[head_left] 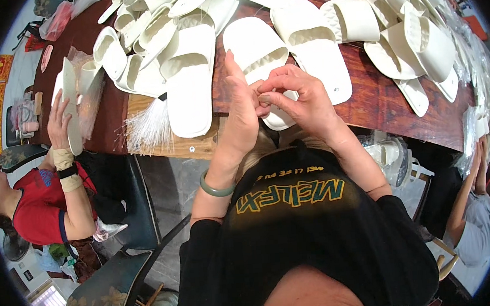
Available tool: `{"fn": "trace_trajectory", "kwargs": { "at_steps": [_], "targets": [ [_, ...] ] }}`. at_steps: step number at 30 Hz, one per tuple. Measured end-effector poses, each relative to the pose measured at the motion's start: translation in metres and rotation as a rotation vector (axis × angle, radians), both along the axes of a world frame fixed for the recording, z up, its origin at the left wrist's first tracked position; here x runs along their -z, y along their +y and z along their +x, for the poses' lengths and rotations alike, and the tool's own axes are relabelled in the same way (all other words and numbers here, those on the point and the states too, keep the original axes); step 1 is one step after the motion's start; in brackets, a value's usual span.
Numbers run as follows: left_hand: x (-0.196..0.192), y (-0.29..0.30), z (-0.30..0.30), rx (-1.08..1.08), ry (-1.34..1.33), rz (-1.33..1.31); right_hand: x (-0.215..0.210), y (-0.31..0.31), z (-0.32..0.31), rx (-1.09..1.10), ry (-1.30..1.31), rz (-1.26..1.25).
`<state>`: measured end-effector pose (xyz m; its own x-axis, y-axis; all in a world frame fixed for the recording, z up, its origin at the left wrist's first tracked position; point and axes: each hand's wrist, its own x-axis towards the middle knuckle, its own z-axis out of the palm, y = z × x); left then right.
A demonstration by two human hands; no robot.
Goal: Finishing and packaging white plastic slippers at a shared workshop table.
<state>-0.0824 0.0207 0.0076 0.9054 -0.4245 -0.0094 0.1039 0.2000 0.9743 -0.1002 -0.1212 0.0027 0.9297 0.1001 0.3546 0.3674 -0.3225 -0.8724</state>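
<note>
My left hand (pixel 242 110) and my right hand (pixel 308 100) meet over the near edge of the table. On my right hand, thumb and forefinger are pinched together; what they hold, if anything, is too small to make out. Some fingers of my left hand curl in against that pinch, while one digit points up. Beneath both hands lies a white slide sandal (pixel 253 38), its near part partly covered. Another white slide (pixel 311 40) rests to its right, and a third slide (pixel 189 88) to its left. A bundle of thin white plastic strings (pixel 153 128) lies beside that one.
Heaps of white slides (pixel 151 29) cover the far left of the brown table (pixel 361 102), with more slides (pixel 413 44) at right. On the left a co-worker in red (pixel 49 195) holds a slide (pixel 71 108). Another person (pixel 477 216) is at right, beside clear plastic bags (pixel 470 128). Chairs (pixel 104 288) stand lower left.
</note>
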Motion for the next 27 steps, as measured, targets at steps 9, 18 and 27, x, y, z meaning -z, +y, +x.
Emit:
{"fn": "trace_trajectory", "kwargs": {
  "at_steps": [9,18,27],
  "targets": [
    [0.017,0.004,-0.012,0.021,0.022,-0.153,-0.006,-0.007,0.003,-0.117,0.086,-0.038],
    [0.002,0.032,-0.037,0.422,0.493,0.056,0.007,-0.014,0.032,0.063,-0.059,-0.255],
    [0.015,0.016,-0.008,0.178,0.606,-0.243,-0.010,-0.022,-0.030,0.143,0.033,-0.305]
  ]
}}
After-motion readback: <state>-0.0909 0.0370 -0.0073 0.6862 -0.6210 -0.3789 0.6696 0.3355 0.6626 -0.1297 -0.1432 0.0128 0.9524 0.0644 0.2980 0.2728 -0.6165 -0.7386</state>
